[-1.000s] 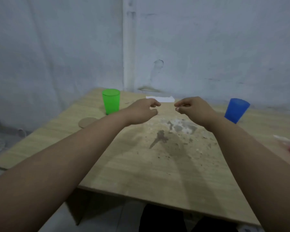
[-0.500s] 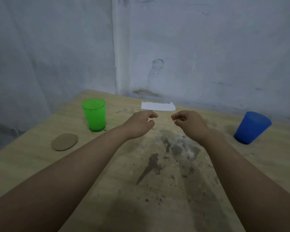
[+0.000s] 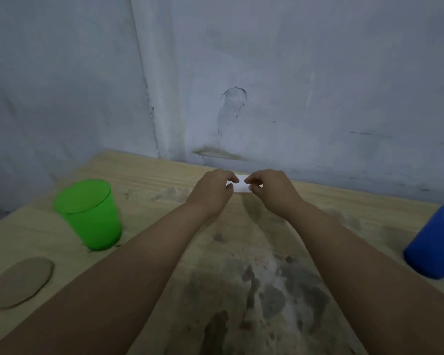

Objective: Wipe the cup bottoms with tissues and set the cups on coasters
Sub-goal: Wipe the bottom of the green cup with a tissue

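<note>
In the head view the tissue (image 3: 242,187) lies flat at the table's (image 3: 144,180) far edge, long axis left-right, with the left hand (image 3: 213,192) and right hand (image 3: 269,190) equally near, curled fingers pinching its ends (cups untouched, well apart on either side).

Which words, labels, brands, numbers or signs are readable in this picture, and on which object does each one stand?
None: no text is readable anywhere.
The green cup, the blue cup, the round coaster and the white tissue under the left hand and right hand show no print; the wall has only stains.
</note>
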A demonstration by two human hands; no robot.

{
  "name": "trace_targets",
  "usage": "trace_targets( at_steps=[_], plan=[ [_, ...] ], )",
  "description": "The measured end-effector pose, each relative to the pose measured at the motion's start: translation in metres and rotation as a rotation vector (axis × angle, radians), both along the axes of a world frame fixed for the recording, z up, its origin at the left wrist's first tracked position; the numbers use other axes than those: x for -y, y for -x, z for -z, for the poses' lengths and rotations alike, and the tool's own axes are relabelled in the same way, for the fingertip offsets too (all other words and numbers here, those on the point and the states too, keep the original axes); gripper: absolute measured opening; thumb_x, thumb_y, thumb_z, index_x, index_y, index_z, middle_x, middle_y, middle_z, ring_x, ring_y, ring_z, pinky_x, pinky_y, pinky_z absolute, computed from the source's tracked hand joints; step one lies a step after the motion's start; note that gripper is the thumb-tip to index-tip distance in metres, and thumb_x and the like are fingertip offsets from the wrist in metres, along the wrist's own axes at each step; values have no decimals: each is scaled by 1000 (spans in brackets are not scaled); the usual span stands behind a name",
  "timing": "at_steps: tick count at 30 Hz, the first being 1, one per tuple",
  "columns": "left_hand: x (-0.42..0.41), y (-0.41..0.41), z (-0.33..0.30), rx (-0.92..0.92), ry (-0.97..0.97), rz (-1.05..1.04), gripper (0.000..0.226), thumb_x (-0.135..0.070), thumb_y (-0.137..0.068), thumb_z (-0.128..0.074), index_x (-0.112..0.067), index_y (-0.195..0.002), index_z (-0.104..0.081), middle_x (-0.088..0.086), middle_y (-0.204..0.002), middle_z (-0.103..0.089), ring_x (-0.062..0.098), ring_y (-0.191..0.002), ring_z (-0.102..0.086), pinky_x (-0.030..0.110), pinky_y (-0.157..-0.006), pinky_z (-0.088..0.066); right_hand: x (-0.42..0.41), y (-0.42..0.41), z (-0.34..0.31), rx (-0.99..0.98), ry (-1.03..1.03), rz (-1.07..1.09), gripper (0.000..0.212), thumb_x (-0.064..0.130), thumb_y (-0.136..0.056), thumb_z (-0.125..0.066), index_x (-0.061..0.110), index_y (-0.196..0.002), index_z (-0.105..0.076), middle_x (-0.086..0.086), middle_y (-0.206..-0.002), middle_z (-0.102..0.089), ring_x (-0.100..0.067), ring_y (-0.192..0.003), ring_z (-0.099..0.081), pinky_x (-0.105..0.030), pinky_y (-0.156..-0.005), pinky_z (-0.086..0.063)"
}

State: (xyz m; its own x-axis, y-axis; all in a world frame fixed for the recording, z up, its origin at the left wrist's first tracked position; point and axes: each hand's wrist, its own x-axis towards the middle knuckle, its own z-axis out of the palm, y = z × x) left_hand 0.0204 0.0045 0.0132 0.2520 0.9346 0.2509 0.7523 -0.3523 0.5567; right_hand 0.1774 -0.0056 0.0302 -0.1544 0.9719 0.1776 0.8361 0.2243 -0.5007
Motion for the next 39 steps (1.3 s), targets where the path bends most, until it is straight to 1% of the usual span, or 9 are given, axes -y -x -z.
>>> trace_targets(
  at_steps=[4,8,11,15,21,26,30,34,39],
  plan=[
    [-29,-3,10,-94,26,-21,28,-11,-91,-47,-14,-114,-64,6,-124,-60,21,-116,-52,28,-93,-38,-32,2,10,235,78,-69,32,7,-91,-48,13,-119,-63,-9,-125,-62,-25,-116,-55,-35,-98,-44],
    [-44,-2,17,-171,35,-2,28,-14,-88,-47,-12,-107,-67,8,-115,-65,23,-108,-57,30,-88,-43,-46,7,16,406,84,-79,21,4,-80,-51,16,-82,-68,-14,-87,-61,-27,-85,-55,-26,-63,-38],
    [-49,-1,19,-195,12,-7,23,-19,-85,-51,-15,-95,-71,6,-102,-69,23,-96,-61,31,-78,-47,-51,8,18,480,27,-96,25,11,-85,-52,13,-101,-70,-11,-104,-65,-28,-96,-59,-28,-71,-39],
    [-51,-1,22,-203,-8,-12,25,-35,-84,-60,-18,-99,-68,1,-100,-66,19,-95,-60,29,-70,-41,-50,5,22,489,-78,-103,25,16,-87,-48,13,-102,-69,-9,-104,-66,-27,-96,-59,-31,-71,-41],
    [-40,-9,8,-217,-161,-53,30,-34,-91,-53,-12,-73,-63,3,-67,-58,21,-68,-55,29,-56,-30,-39,1,11,85,-148,7,20,17,-88,-51,10,-94,-69,-11,-93,-71,-26,-88,-62,-33,-72,-46],
    [-18,-13,-20,54,-77,-66,43,-22,-89,-56,-14,-52,-37,0,-45,-29,13,-43,-27,26,-44,-22,-15,-1,-10,-196,-110,137,20,19,-92,-53,9,-90,-69,-7,-97,-71,-15,-81,-58,-22,-69,-36],
    [13,-16,-44,104,-104,-89,39,-20,-88,-56,-12,-54,-39,5,-47,-31,16,-48,-31,21,-46,-27,17,7,-27,-381,-126,237,19,19,-90,-53,7,-86,-67,-7,-93,-68,-15,-80,-55,-21,-66,-35],
    [50,-17,-66,273,-92,-56,44,-28,-91,-56,-12,-53,-40,2,-46,-32,15,-49,-32,26,-46,-20,55,16,-54,-658,-79,279,19,13,-89,-51,3,-84,-67,-13,-84,-66,-29,-79,-63,-41,-72,-55],
    [99,-19,-92,568,32,-33,47,-41,-91,-52,-1,-72,-68,23,-75,-66,27,-64,-58,35,-63,-48,107,26,-78,-1168,54,246,23,13,-93,-49,4,-82,-68,-18,-88,-69,-25,-80,-68,-21,-56,-55]
  ],
)
